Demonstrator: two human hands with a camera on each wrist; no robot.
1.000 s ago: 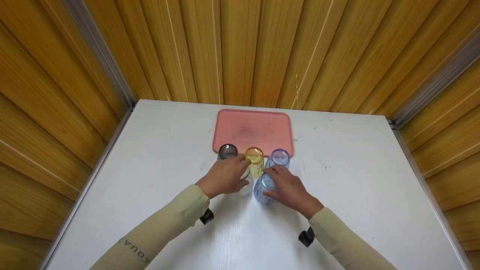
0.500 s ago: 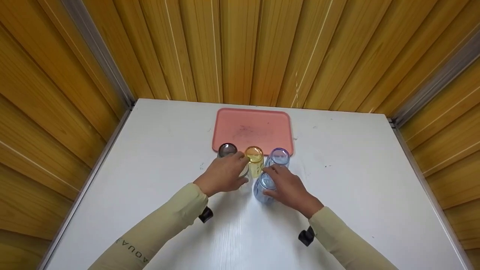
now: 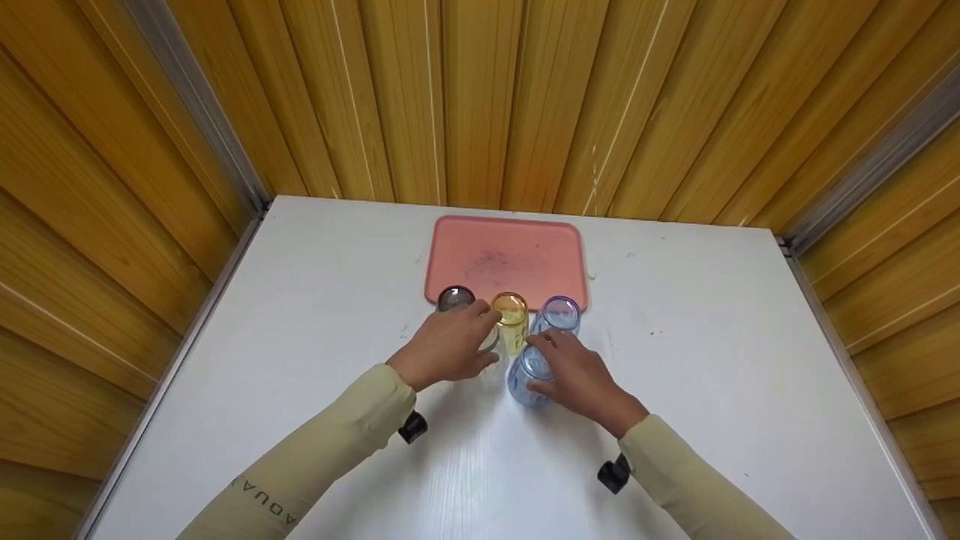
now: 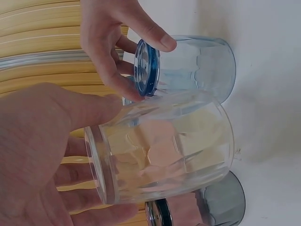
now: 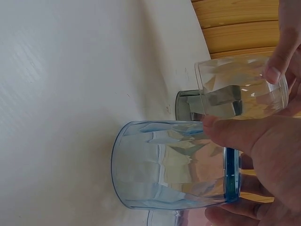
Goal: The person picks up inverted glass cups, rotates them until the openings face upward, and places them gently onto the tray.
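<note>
My left hand [image 3: 444, 346] grips the base end of a clear drinking glass [image 4: 164, 150], which is upside down with its mouth toward the table. The head view mostly hides that glass behind the hand. Beside it, my right hand [image 3: 581, 375] holds an upside-down light blue glass [image 3: 527, 390] round its base, thumb on the near side. Three more inverted glasses stand in a row just beyond: a dark grey one [image 3: 454, 298] on the left, a yellow one [image 3: 511, 313] in the middle, and a violet-blue one [image 3: 561, 311] on the right.
A pink tray [image 3: 510, 240] lies behind the row of glasses, its front edge partly covered by them in the head view. The white table [image 3: 337, 270] extends to both sides. Wood-patterned walls [image 3: 480, 105] rise behind and beside it.
</note>
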